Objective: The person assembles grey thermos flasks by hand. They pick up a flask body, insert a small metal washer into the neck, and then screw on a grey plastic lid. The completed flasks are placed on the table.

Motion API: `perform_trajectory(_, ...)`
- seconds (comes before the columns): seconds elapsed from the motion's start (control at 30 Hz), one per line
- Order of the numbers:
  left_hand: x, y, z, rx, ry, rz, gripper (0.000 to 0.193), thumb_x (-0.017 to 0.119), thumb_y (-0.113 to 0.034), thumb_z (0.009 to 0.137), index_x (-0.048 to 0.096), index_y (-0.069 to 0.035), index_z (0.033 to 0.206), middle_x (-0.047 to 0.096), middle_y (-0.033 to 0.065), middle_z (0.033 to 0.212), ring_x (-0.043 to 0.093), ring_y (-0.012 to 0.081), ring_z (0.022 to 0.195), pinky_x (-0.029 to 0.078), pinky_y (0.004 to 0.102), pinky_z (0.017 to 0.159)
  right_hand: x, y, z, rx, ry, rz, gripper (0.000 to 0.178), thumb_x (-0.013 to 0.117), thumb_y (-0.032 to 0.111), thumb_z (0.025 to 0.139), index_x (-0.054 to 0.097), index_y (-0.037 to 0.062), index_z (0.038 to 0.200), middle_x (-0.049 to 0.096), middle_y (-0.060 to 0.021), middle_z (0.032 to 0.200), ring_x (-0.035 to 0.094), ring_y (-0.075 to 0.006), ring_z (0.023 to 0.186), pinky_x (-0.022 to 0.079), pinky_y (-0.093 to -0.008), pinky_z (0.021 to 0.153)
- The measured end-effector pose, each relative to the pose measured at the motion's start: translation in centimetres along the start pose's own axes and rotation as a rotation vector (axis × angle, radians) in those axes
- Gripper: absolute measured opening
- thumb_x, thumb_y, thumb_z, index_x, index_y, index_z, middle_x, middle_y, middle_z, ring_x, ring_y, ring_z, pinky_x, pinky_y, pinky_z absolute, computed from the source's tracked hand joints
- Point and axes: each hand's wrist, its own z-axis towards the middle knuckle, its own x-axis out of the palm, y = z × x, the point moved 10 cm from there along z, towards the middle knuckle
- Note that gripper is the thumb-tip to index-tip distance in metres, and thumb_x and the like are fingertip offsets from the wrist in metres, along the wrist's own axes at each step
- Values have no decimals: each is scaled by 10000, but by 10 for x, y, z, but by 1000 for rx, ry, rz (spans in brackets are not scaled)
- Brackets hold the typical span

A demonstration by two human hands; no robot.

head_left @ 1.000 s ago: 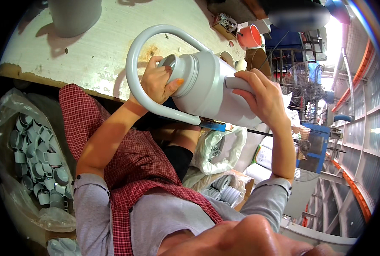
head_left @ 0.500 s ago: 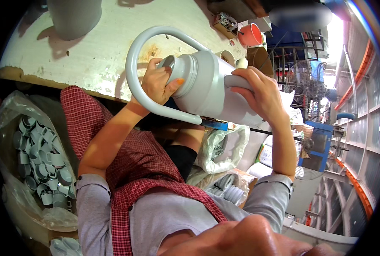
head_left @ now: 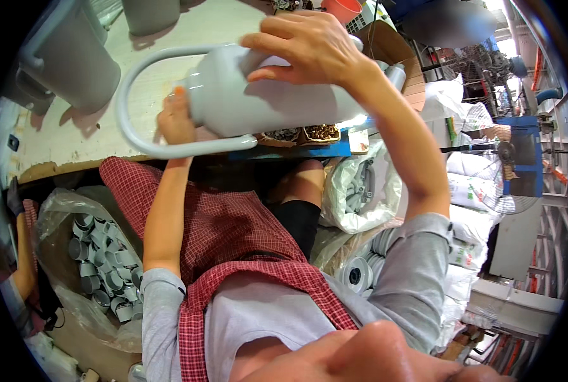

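A large pale grey jug (head_left: 277,105) lies on its side in front of me over the table's near edge, its neck toward the left. Its long curved bail handle (head_left: 126,108) loops out past the neck. With my left hand (head_left: 177,120) I grip the neck end, fingers closed, the thumb showing an orange mark near its tip. My right hand (head_left: 309,48) curls from above over the short grip on the jug's side. The palm side of the right fingers is partly hidden.
Grey jug bodies (head_left: 83,57) stand at the left of the worktable (head_left: 61,137). A box of brass-coloured screws (head_left: 322,132) sits beyond the jug. Bags of grey parts (head_left: 105,267) flank my legs. Another person's arm (head_left: 22,254) shows far left; a fan (head_left: 505,153) stands right.
The jug has swung to a more level position and shifted left in view, with both hands still on it. My head view has turned, showing more jugs on the left.
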Motion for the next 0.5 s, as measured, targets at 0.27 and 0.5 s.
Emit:
perform_trajectory(0.27,-257,-35,-50,-11,-370,-271,494,396,-423,1002,581,7,1159,629,131,1125,633,216,975,534,369,828,52,23,-230,1061,-121,605,191,706,73,827,667,54,1013,658,-104,866,654,-203,743,516,-297,625)
perform_trajectory(0.5,-297,-16,-95,-40,-415,-72,540,334,-437,1022,593,15,1162,653,115,1081,640,206,955,520,333,834,135,22,-272,1018,-58,301,144,657,146,861,608,71,974,606,-113,979,633,-327,807,514,-415,660)
